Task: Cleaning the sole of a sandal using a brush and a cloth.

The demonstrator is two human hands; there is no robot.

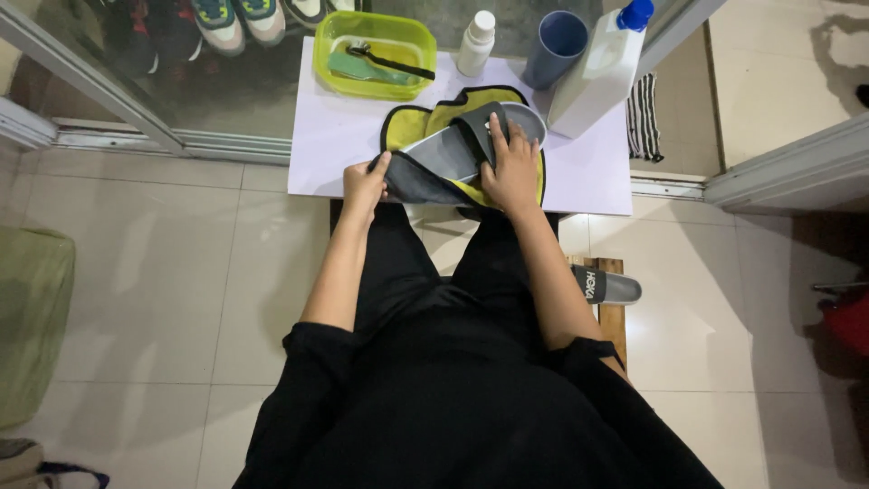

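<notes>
Tiled floor (pixel 163 272) underfoot, pale and glossy; glass sliding door ahead with sneakers (pixel 240 18) behind it; I sit with a small white table (pixel 330 145) over my knees. Table holds, largest first: white jug (pixel 597 72) with blue cap at far right; grey-and-yellow cloth (pixel 434 181) spread at centre; grey slide sandal (pixel 453 149) lying on that cloth, strap up; green tub (pixel 330 50) at the back with a brush (pixel 367 65) inside; blue cup (pixel 554 45); small white bottle (pixel 475 41). Second sandal (pixel 608 288) lies on the floor by my right leg.

Grip state: my left hand (pixel 364 186) pinches the near-left edge of the cloth, fingers closed on the fabric; my right hand (pixel 512 167) lies flat, fingers spread, pressing on the sandal's strap and upper.

Judgement on technique: right palm should keep firm downward pressure so the sandal cannot skid; left should keep the cloth taut, no bunching beneath the sole; jug stands close to my right wrist, so elbow movements stay small.
</notes>
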